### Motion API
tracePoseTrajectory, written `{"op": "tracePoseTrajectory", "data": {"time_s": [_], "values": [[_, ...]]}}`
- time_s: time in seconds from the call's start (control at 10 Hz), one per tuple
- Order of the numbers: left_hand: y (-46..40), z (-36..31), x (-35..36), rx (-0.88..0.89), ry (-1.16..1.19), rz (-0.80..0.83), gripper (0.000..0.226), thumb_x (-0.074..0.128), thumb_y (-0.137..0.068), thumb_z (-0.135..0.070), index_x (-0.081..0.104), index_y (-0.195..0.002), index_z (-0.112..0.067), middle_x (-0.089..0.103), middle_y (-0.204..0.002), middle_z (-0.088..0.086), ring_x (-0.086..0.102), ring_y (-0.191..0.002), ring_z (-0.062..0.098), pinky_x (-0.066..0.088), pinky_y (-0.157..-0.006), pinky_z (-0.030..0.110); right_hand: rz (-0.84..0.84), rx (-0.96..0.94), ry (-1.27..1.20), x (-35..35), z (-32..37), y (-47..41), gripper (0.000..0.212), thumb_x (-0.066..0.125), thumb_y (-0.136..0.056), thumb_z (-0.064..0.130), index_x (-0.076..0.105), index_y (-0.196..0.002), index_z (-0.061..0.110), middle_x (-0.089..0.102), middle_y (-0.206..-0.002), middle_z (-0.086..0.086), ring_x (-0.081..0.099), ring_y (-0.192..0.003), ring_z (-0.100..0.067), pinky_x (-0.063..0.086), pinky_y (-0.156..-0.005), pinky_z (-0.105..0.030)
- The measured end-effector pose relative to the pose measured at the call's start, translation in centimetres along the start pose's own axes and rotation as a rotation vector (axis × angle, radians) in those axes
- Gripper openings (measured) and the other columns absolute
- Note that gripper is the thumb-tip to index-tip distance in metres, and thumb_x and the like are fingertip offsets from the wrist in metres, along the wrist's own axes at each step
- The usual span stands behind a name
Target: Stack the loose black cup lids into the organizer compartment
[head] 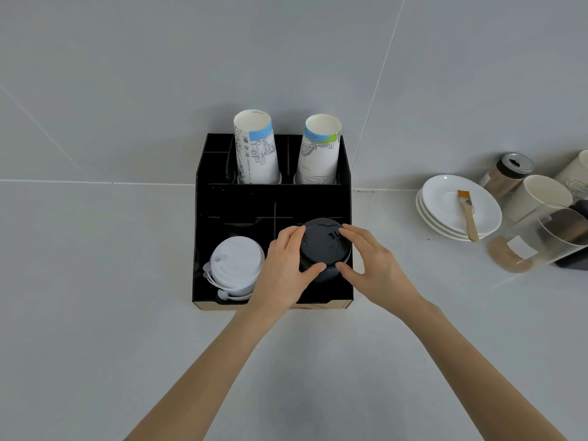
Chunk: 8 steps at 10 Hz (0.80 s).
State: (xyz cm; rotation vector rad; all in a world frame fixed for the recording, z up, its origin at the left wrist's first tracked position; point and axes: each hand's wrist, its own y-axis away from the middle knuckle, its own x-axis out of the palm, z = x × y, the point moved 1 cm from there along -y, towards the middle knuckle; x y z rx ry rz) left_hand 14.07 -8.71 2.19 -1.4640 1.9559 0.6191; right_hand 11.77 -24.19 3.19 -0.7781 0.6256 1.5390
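A stack of black cup lids (323, 246) stands in the front right compartment of the black organizer (219, 198). My left hand (286, 268) grips the stack from its left side, thumb at the front and fingers on the top rim. From the right, my right hand (372, 265) holds the same stack, thumb low at the front and fingertips on the top lid. A stack of white lids (235, 265) fills the front left compartment.
Two stacks of printed paper cups (256, 148) (319, 151) stand in the organizer's back compartments. To the right are stacked white plates (445, 198) with a small brush (467, 214) on top, jars (509, 173) and a clear container (541, 240). The organizer stands against a grey wall.
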Motion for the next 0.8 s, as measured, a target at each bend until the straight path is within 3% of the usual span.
{"op": "tracePoseTrajectory", "data": {"time_s": [0.3,0.5,0.7,0.8], "values": [[0.1,0.6,0.0,0.012,0.048,-0.006,0.065,0.064,-0.080,-0.026,0.030,-0.135,-0.014,0.036,-0.142,0.005,0.035,-0.130,0.021,0.033,-0.107,0.033,-0.018,0.042,-0.052,0.6,0.2,0.4,0.052,0.059,-0.084,0.012,0.036,-0.131,0.009,0.038,-0.142,-0.007,0.039,-0.128,-0.019,0.024,-0.098,-0.010],[0.0,0.7,-0.9,0.020,0.044,0.051,0.066,0.063,-0.081,-0.026,0.029,-0.136,-0.014,0.034,-0.145,0.003,0.035,-0.131,0.020,0.034,-0.108,0.034,-0.080,0.081,-0.085,1.1,1.2,0.7,0.054,0.062,-0.082,0.011,0.038,-0.129,0.008,0.041,-0.139,-0.008,0.040,-0.128,-0.020,0.021,-0.096,-0.007],[-0.2,0.6,-1.5,0.032,-0.008,0.109,0.072,0.061,-0.082,-0.031,0.020,-0.139,-0.014,0.020,-0.151,0.006,0.025,-0.137,0.024,0.029,-0.112,0.038,-0.027,0.078,-0.034,0.2,1.6,0.6,0.058,0.060,-0.083,0.022,0.032,-0.133,0.014,0.033,-0.145,-0.007,0.032,-0.133,-0.022,0.028,-0.112,-0.034],[-0.2,0.1,-2.8,0.013,-0.077,0.069,0.071,0.056,-0.085,-0.035,0.016,-0.140,-0.013,0.013,-0.154,0.007,0.016,-0.141,0.023,0.022,-0.114,0.041,-0.018,0.104,0.068,-0.8,2.3,0.3,0.061,0.056,-0.085,0.029,0.026,-0.136,0.017,0.025,-0.150,-0.007,0.022,-0.138,-0.023,0.020,-0.115,-0.041]]}}
